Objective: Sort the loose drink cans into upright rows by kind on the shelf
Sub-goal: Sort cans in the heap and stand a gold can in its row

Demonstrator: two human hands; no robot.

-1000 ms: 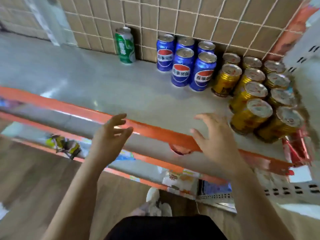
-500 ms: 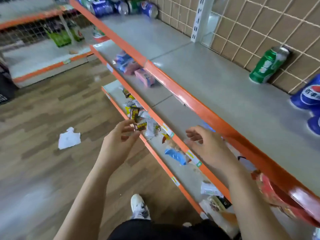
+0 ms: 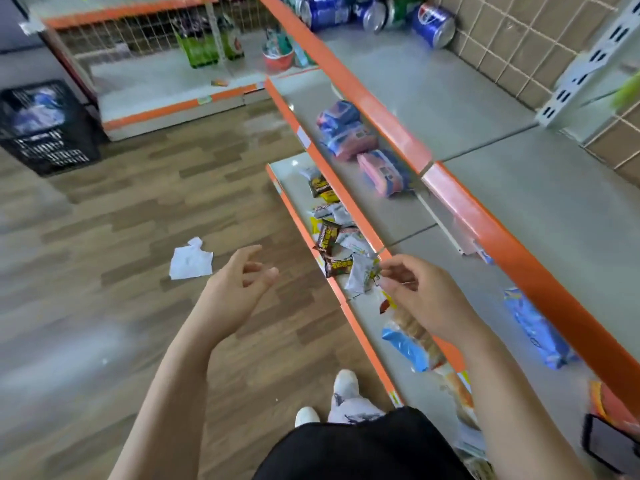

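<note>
Several loose cans lie on their sides at the far end of the top grey shelf (image 3: 433, 88), against the tiled wall: blue cans (image 3: 433, 19) and a green can (image 3: 398, 8) among them. My left hand (image 3: 239, 289) hangs over the wooden floor, empty, fingers loosely curled and apart. My right hand (image 3: 415, 292) hovers over the lowest shelf's snack packets, empty, fingers bent but apart. Both hands are far from the cans.
Orange-edged shelves run along the right. Pink and blue packs (image 3: 346, 129) lie on the middle shelf, snack packets (image 3: 329, 237) on the lowest. A white paper scrap (image 3: 190, 261) lies on the floor. A black crate (image 3: 45, 126) stands far left.
My view has swung left, away from the upright rows of cans toward the far pile of loose cans. Both hands came off the shelf edge and dropped lower, still empty.
</note>
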